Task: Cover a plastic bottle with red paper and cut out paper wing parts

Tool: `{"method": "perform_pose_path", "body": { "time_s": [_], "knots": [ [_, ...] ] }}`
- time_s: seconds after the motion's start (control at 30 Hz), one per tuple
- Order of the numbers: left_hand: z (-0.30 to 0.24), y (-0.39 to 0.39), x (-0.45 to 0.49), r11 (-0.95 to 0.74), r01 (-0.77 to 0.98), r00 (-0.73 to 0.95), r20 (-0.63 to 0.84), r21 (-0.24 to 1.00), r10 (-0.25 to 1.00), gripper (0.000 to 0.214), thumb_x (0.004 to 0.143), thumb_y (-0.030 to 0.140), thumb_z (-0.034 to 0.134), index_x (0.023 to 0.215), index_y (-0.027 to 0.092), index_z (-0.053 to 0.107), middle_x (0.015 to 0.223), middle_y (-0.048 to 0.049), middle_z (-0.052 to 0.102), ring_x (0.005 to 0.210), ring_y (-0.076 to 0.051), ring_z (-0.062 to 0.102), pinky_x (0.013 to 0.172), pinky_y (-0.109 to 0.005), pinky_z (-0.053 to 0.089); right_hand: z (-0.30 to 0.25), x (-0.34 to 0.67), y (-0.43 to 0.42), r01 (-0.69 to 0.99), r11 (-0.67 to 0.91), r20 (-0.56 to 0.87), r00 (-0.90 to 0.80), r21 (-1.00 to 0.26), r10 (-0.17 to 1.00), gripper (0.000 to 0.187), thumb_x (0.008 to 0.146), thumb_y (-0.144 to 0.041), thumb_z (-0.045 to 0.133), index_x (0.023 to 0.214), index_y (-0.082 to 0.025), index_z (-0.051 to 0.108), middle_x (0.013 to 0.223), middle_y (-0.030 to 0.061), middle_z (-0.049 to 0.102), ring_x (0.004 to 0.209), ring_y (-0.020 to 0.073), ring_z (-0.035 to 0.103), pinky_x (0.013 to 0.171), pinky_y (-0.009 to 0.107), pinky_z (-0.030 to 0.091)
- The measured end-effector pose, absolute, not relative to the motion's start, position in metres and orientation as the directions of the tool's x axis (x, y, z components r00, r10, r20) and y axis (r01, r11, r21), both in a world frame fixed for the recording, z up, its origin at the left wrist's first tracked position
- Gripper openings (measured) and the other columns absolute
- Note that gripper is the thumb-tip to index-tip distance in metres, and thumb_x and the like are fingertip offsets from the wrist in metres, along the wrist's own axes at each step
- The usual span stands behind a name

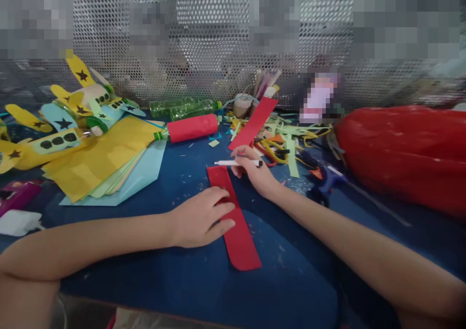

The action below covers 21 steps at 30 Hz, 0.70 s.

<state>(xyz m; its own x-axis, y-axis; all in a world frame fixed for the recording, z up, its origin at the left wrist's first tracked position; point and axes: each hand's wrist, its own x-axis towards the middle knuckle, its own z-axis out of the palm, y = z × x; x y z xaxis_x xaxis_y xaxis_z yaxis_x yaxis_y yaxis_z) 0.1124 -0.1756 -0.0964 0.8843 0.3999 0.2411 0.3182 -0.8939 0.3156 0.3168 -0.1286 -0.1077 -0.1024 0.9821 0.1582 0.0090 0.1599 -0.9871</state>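
Note:
A long red paper strip (pixel 242 237), rounded at its near end, lies on the blue table. My left hand (pixel 204 217) rests on it with the fingers spread, pressing its middle. Just beyond the strip's far end, my right hand (pixel 255 171) grips a white marker (pixel 227 163) whose tip points left. Another red strip (pixel 257 120) slants behind my right hand, over the paper scraps. Farther back lies a green plastic bottle wrapped in red paper (pixel 194 128).
Paper planes (pixel 54 144) and stacked coloured sheets (pixel 105 159) fill the left. Green bottles (pixel 182 108) lie at the back. Paper scraps (pixel 291 144), a blue glue gun (pixel 329 178) and a big red bag (pixel 404 149) occupy the right. Perforated metal (pixel 211 33) closes off the back.

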Motion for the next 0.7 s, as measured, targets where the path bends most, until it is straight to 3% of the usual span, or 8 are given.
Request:
{"method": "perform_pose_path", "body": {
  "time_s": [0.2, 0.53, 0.7],
  "knots": [
    [-0.1044, -0.1789, 0.1142, -0.868, 0.421, 0.868, 0.159, 0.264, 0.47, 0.062, 0.097, 0.049, 0.027, 0.139, 0.007, 0.045, 0.142, -0.0245, 0.042, 0.136, -0.038, 0.034, 0.108, -0.054, 0.034, -0.1159, 0.3199, -0.1263, 0.041, 0.178, 0.175, -0.075, -0.983, 0.982, 0.024, 0.078, -0.034, 0.066, 0.069, -0.022, 0.048, 0.049, -0.0077, 0.048, 0.045, 0.0082, 0.04, 0.046, 0.024, 0.029],
    [-0.1067, -0.1779, 0.1162, -0.847, 0.486, 0.853, 0.097, 0.218, 0.514, 0.066, 0.097, 0.052, 0.024, 0.142, 0.007, 0.041, 0.147, -0.0238, 0.039, 0.142, -0.036, 0.025, 0.114, -0.052, 0.027, -0.1164, 0.3194, -0.1265, 0.103, 0.192, 0.191, -0.019, -0.976, 0.981, 0.028, 0.079, -0.033, 0.067, 0.064, -0.022, 0.046, 0.047, -0.0062, 0.053, 0.043, 0.008, 0.041, 0.046, 0.025, 0.03],
    [-0.1077, -0.1789, 0.1152, -0.815, 0.527, 0.824, 0.089, 0.239, 0.559, 0.062, 0.096, 0.053, 0.029, 0.142, 0.014, 0.042, 0.15, -0.0205, 0.035, 0.141, -0.036, 0.027, 0.111, -0.053, 0.031, -0.1138, 0.3191, -0.1265, 0.124, 0.188, 0.198, 0.069, -0.974, 0.978, 0.028, 0.081, -0.029, 0.064, 0.062, -0.022, 0.045, 0.048, -0.0063, 0.05, 0.045, 0.0083, 0.04, 0.046, 0.025, 0.029]
  ]
}}
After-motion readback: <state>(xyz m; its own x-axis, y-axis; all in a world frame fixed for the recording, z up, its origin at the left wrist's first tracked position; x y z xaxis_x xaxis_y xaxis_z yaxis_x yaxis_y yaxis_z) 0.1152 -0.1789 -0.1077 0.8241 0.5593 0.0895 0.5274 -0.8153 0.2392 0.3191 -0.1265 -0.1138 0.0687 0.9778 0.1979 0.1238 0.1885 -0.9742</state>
